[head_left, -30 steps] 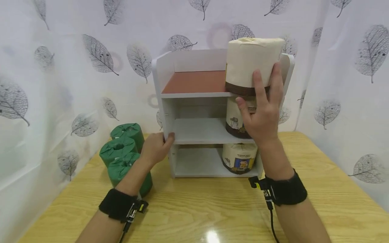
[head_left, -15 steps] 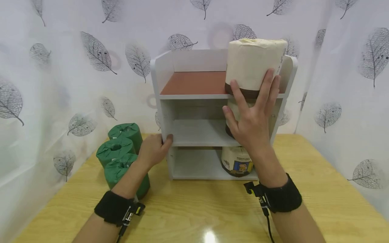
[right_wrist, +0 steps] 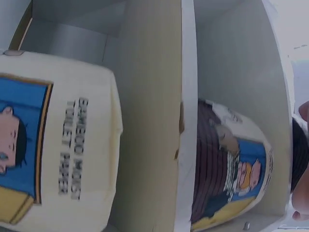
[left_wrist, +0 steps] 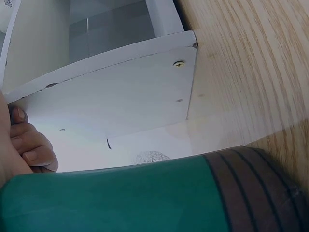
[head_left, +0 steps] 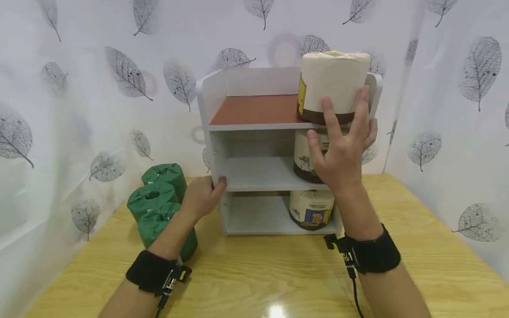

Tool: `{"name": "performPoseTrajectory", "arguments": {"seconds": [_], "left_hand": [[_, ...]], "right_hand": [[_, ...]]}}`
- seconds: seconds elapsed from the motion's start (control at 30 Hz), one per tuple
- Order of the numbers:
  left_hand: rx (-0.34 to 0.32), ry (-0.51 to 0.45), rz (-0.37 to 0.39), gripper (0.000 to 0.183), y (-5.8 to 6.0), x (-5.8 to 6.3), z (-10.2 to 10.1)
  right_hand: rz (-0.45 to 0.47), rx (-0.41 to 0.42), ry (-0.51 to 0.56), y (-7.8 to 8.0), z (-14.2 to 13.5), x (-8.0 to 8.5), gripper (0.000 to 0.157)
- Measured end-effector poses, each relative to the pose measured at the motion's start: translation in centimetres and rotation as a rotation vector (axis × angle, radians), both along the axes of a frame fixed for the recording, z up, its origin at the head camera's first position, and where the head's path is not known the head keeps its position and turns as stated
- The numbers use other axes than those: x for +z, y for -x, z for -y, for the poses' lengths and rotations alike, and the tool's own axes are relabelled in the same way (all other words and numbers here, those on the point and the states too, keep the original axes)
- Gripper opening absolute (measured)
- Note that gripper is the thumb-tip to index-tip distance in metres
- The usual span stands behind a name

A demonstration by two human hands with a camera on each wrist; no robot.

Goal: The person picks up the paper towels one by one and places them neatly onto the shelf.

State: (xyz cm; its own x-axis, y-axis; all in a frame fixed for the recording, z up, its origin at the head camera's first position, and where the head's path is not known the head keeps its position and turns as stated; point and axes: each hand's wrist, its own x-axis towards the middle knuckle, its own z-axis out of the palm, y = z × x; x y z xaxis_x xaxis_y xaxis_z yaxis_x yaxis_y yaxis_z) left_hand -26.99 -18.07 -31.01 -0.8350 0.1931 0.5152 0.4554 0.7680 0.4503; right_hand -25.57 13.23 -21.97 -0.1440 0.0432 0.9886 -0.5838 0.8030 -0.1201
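Note:
A cream toilet paper roll [head_left: 332, 79] with a dark brown bottom band sits on the red-topped upper shelf, at the right. My right hand [head_left: 343, 154] rests spread fingers against its front. My left hand [head_left: 200, 194] grips the left side panel of the white shelf unit [head_left: 258, 172]; in the left wrist view its fingers [left_wrist: 36, 152] curl behind that panel. On the middle shelf stands a matching roll [head_left: 303, 154], partly hidden by my right hand. Another cream roll [head_left: 312, 207], with a blue picture, stands on the bottom shelf; its printed lettering shows in the right wrist view.
Three green-wrapped rolls [head_left: 151, 196] stand close together on the wooden table [head_left: 254, 274], left of the shelf unit and partly behind my left forearm. One green roll [left_wrist: 120, 198] fills the bottom of the left wrist view. A leaf-patterned curtain [head_left: 183, 39] hangs behind.
The top roll has turned, its front going rightward, so a yellow patch shows at its left edge. My right hand moved left, then back right with it. The left hand stays put.

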Motion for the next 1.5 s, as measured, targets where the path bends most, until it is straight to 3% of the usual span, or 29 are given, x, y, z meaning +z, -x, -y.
{"name": "performPoseTrajectory", "arguments": {"seconds": [0.23, 0.37, 0.87, 1.07, 1.2, 1.37, 1.5], "left_hand": [[0.013, 0.003, -0.003, 0.049, 0.0, 0.2, 0.0], [0.015, 0.014, 0.013, 0.049, 0.1, 0.0, -0.1], [0.024, 0.018, 0.008, 0.048, 0.1, -0.1, -0.1], [0.02, 0.021, 0.005, 0.048, 0.0, 0.0, 0.0], [0.019, 0.021, 0.004, 0.048, -0.1, 0.0, 0.1], [0.022, 0.013, 0.0, 0.048, 0.0, 0.0, 0.0], [0.025, 0.02, 0.016, 0.047, 0.0, 0.1, -0.1]], "right_hand": [[-0.003, -0.057, -0.114, -0.3, 2.1, -0.3, 0.046], [-0.002, -0.059, -0.115, -0.1, 2.3, -0.7, 0.045], [-0.089, 0.087, 0.12, 1.5, 0.0, -0.8, 0.042], [-0.101, 0.059, 0.192, 1.5, -0.3, -0.7, 0.039], [-0.103, 0.04, 0.136, 1.1, 0.6, -0.7, 0.038], [0.0, -0.071, -0.026, 0.5, 1.8, -0.8, 0.041], [0.059, -0.125, -0.045, 0.5, 1.8, -1.0, 0.045]]}}
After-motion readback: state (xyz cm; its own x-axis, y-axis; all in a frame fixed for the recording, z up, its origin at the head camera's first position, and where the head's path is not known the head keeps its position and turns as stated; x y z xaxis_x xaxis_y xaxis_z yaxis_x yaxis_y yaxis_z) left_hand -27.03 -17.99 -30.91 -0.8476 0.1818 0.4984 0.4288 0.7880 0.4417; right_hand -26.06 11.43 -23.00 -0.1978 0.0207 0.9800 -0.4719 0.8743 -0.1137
